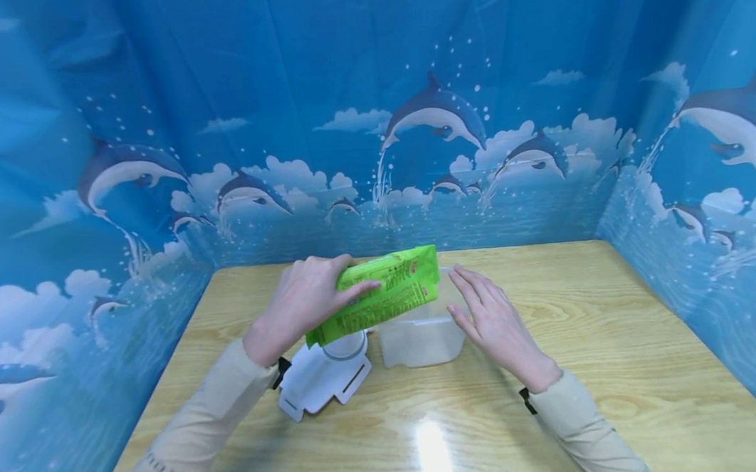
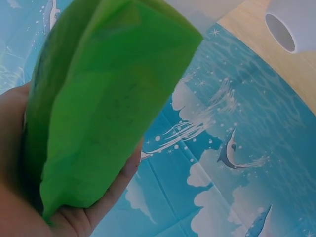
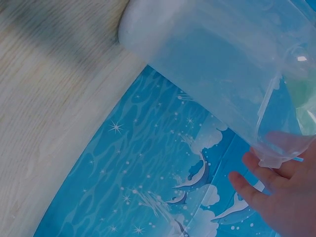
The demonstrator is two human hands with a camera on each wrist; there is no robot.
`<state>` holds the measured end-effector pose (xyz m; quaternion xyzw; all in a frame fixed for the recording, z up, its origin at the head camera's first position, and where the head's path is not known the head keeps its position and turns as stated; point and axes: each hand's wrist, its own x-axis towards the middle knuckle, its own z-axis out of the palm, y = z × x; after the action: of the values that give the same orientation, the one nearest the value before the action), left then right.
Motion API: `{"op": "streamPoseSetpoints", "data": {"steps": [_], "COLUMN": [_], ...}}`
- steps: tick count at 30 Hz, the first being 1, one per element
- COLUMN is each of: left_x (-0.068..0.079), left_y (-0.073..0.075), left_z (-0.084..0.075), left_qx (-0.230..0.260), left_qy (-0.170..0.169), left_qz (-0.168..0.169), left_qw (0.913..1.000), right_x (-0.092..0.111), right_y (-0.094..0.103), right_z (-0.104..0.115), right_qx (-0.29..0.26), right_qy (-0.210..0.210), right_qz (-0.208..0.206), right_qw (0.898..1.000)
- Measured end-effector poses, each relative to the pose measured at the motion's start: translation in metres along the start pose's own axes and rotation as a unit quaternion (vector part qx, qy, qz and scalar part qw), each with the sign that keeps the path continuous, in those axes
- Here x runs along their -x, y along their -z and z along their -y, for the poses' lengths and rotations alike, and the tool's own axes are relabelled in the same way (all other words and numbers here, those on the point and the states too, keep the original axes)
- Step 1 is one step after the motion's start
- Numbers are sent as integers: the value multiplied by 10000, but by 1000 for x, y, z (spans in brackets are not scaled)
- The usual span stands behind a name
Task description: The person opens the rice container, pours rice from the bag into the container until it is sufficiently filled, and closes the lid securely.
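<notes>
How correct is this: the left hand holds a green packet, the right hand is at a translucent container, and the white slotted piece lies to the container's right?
Only the side is wrong: in the head view, the white slotted piece lies to the left of the container. The left hand holds the green packet, and the right hand is at the container.
</notes>
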<state>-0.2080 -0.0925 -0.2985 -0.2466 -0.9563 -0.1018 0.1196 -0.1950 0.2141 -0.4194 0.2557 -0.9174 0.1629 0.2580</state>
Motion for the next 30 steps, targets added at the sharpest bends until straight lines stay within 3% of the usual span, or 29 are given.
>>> {"op": "streamPoseSetpoints", "data": {"steps": [14,30], "left_x": [0,1], "left_y": [-3,-3], "left_z": [2,3], "left_qx": [-45,-147], "left_qy": [-754,-900], "left_qz": [-292,-666], "left_qw": [9967,9936], "right_x": [0,0], "right_y": [0,0], "right_z": [0,0], "right_qx": [11,-45], "right_qy": [13,33], "right_qz": [-46,-53], "right_qw": [10000,10000]}}
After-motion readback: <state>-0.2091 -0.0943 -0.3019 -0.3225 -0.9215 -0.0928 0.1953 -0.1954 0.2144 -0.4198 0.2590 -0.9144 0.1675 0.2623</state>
